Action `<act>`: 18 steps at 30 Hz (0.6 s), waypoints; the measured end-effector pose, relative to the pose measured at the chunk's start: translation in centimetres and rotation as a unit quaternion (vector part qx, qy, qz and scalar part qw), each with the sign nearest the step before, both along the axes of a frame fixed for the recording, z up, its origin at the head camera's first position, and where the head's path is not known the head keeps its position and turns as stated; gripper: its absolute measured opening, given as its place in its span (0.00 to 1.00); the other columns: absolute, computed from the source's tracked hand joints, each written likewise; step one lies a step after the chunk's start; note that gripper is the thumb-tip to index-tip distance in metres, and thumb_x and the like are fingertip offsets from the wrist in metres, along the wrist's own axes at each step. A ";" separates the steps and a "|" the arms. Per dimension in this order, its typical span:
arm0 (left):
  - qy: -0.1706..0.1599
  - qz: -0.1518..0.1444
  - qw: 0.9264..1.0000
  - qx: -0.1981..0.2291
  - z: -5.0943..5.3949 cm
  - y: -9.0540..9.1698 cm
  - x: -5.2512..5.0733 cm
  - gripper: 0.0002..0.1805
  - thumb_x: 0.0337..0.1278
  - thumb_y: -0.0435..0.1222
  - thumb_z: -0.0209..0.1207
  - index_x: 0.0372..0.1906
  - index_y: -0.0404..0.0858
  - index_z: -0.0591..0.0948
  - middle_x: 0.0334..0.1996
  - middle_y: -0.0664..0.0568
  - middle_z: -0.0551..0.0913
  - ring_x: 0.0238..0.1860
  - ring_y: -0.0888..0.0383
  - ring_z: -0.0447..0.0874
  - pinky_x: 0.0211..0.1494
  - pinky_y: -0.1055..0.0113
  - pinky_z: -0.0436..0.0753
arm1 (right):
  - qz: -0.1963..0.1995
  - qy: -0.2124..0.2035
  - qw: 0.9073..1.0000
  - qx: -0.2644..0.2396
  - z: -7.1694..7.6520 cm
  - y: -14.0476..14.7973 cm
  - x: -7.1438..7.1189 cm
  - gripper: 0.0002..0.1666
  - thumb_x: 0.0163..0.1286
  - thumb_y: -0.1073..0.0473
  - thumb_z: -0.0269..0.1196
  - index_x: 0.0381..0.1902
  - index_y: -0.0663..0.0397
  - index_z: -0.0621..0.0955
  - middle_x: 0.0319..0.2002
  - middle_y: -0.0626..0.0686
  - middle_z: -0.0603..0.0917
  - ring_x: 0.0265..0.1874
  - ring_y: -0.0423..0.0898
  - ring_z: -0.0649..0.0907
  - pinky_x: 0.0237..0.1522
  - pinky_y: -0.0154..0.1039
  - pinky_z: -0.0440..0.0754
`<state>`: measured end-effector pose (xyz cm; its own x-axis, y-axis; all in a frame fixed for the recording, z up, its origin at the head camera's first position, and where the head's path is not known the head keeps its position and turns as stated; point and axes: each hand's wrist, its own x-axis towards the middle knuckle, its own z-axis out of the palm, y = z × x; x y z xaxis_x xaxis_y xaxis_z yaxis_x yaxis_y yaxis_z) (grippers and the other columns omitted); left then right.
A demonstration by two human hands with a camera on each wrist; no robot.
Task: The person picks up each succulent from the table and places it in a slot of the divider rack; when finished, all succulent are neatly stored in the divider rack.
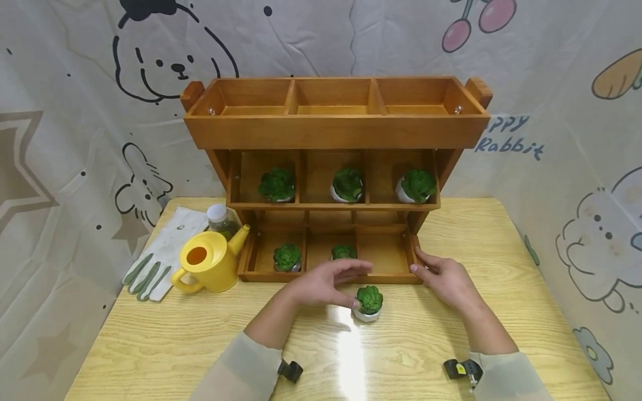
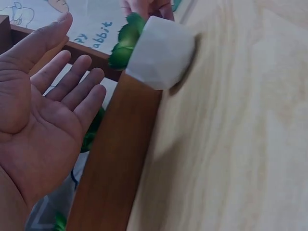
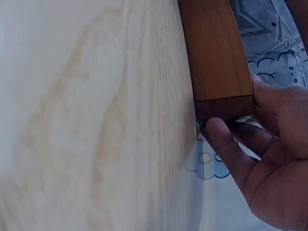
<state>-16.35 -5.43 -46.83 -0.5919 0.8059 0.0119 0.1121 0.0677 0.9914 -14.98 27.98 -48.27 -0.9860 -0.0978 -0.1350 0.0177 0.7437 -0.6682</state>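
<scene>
My left hand [image 1: 328,283] hovers with loosely spread fingers before the lowest tier of a three-tier wooden planter shelf [image 1: 336,132]. In the left wrist view its palm [image 2: 41,120] holds nothing. Just by its thumb, a small artificial succulent [image 1: 370,299] in a white faceted pot [image 2: 161,53] stands on the table, apart from that hand in the wrist view. At the shelf's lower right front corner, my right hand [image 1: 446,281] grips the wood, thumb near the end of the front board [image 3: 219,53] and fingers along the side.
Potted succulents sit in the middle tier's three compartments, one being the right one [image 1: 418,185]. The bottom tier has a left succulent [image 1: 287,257] and a middle one [image 1: 343,252], partly hidden. A yellow watering can [image 1: 213,262], a jar [image 1: 222,221] and gloves [image 1: 150,273] lie left on the table.
</scene>
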 end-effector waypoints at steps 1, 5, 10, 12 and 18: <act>-0.003 -0.003 1.000 0.002 -0.2 0.1 0.1 0.43 0.59 0.29 0.73 0.78 0.39 0.67 0.75 0.46 0.69 0.76 0.59 0.66 0.77 0.44 0.65 | -0.001 -0.001 1.000 -0.001 0.0 0.0 0.0 0.38 0.78 0.39 0.60 0.78 0.50 0.69 0.66 0.66 0.77 0.65 0.65 0.77 0.64 0.65 0.74; -0.015 -0.015 1.000 0.004 -0.8 0.3 0.2 0.44 0.58 0.29 0.73 0.78 0.41 0.67 0.76 0.46 0.68 0.77 0.56 0.63 0.78 0.46 0.63 | -0.002 -0.003 1.000 -0.002 0.1 0.0 0.0 0.39 0.78 0.38 0.60 0.78 0.49 0.68 0.66 0.66 0.77 0.64 0.64 0.78 0.64 0.65 0.74; -0.015 -0.024 1.000 -0.009 -1.5 0.6 0.3 0.46 0.57 0.31 0.74 0.79 0.42 0.65 0.78 0.44 0.65 0.79 0.53 0.61 0.79 0.49 0.62 | -0.001 -0.003 1.000 -0.002 0.1 -0.1 0.1 0.39 0.78 0.38 0.59 0.78 0.48 0.68 0.68 0.66 0.75 0.68 0.66 0.74 0.65 0.65 0.73; -0.015 -0.023 1.000 -0.016 -1.7 0.7 0.3 0.46 0.57 0.32 0.74 0.79 0.42 0.65 0.78 0.44 0.65 0.79 0.55 0.61 0.79 0.51 0.62 | -0.002 -0.004 1.000 -0.003 0.1 -0.1 0.1 0.39 0.78 0.38 0.59 0.78 0.48 0.68 0.68 0.66 0.75 0.68 0.66 0.74 0.65 0.65 0.73; 0.000 -0.022 0.999 -0.043 -2.1 0.9 0.5 0.46 0.57 0.34 0.75 0.79 0.43 0.66 0.77 0.53 0.68 0.77 0.62 0.61 0.79 0.60 0.62 | -0.001 -0.001 1.000 -0.004 0.0 0.0 0.1 0.39 0.78 0.37 0.59 0.78 0.48 0.68 0.66 0.65 0.78 0.63 0.63 0.80 0.64 0.64 0.75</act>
